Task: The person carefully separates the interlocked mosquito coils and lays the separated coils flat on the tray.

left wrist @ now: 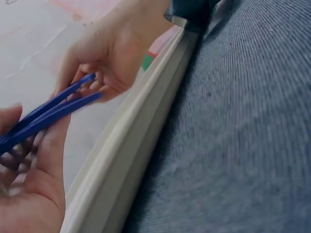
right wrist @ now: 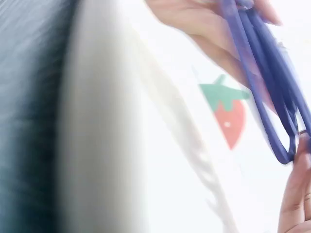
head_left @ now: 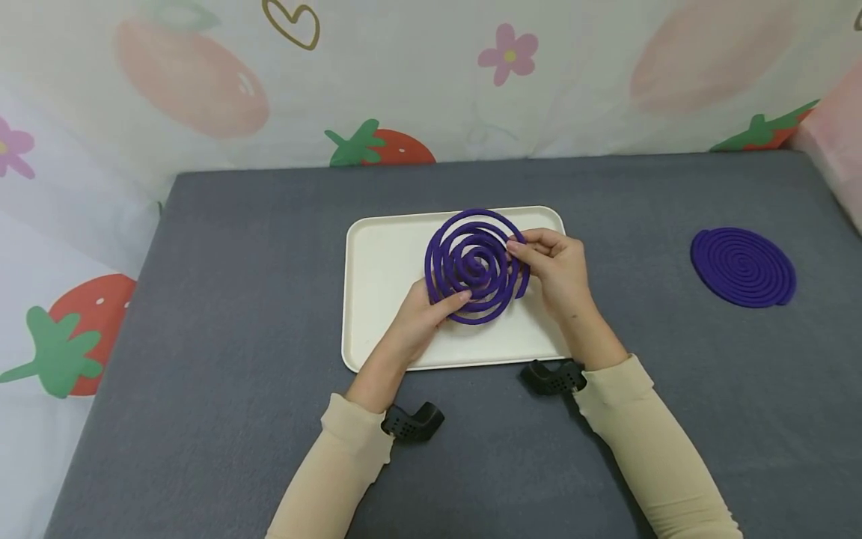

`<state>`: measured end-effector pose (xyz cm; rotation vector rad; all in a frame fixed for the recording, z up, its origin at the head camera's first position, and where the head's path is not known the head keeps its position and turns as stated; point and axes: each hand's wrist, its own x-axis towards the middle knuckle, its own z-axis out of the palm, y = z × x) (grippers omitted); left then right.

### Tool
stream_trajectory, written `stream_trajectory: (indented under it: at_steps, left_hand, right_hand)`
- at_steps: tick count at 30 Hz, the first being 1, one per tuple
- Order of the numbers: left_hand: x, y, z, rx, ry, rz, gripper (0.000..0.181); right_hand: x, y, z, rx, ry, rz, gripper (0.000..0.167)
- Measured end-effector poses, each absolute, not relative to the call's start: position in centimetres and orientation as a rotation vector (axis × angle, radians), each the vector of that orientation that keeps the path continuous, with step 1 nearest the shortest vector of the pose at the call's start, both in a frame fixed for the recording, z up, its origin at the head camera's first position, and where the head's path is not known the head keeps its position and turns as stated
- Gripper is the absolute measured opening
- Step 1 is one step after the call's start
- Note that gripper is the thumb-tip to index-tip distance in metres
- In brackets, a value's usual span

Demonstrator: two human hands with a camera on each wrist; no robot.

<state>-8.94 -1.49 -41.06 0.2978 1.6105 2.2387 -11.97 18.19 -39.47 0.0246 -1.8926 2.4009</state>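
Note:
A purple spiral mosquito coil [head_left: 477,267] is held over the white tray [head_left: 384,299], its rings spread apart with gaps between them. My left hand [head_left: 419,318] grips its lower left edge, the thumb across the front and the other fingers mostly hidden behind. At the upper right edge my right hand [head_left: 557,262] pinches the outer ring between thumb and fingers. In the left wrist view the coil [left wrist: 53,111] appears edge-on as separate blue-purple strips. The right wrist view shows several loops of the coil [right wrist: 272,73] between both hands.
A second purple coil [head_left: 744,268], tightly wound, lies flat on the grey tablecloth [head_left: 236,314] to the right. Black wrist cameras [head_left: 412,421] sit on both wrists, near the tray's front edge. Behind the table hangs a printed curtain [head_left: 572,90].

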Motion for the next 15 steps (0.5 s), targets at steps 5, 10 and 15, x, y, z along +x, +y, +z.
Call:
stream_trajectory:
  at_steps: [5, 10, 15]
  left_hand:
    - [-8.94, -1.58, -41.01, 0.340, 1.623, 2.217, 0.049]
    - [-9.02, -1.60, -40.95, 0.309, 1.623, 2.232, 0.046]
    - [-9.12, -1.67, -40.89, 0.205, 1.578, 2.306, 0.036]
  right_hand:
    - [-12.14, 18.68, -39.53, -0.002, -1.854, 2.405, 0.012]
    - [-12.25, 18.74, -39.37, -0.047, -1.827, 2.423, 0.017]
    - [-12.23, 19.06, -39.18, -0.075, -1.766, 2.459, 0.017]
